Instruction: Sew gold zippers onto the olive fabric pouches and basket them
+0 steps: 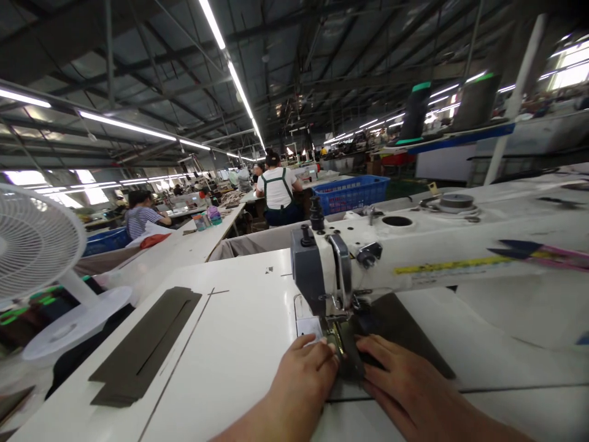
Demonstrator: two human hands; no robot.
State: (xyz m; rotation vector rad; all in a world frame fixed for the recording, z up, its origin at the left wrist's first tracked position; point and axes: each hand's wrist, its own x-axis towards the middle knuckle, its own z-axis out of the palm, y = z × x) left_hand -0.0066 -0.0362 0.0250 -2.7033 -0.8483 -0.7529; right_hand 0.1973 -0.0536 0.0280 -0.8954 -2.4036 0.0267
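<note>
A zipper [339, 339] with brass-coloured teeth lies under the needle area of a white sewing machine [331, 264], along with dark olive fabric [407, 334]. My left hand [304, 376] is just left of the zipper, its fingers curled and pressed together at the near edge of the work. On the other side, my right hand [402, 373] has thumb and fingers closed on a raised fold of the fabric. Part of the fabric is hidden under the machine head and my fingers.
Stacked dark olive fabric pieces [147, 344] lie on the white table [243, 313] at left. A white fan [69, 288] stands beyond them. Thread snips [538, 252] rest on the machine arm. A blue crate [352, 195] and a seated person [276, 190] are ahead.
</note>
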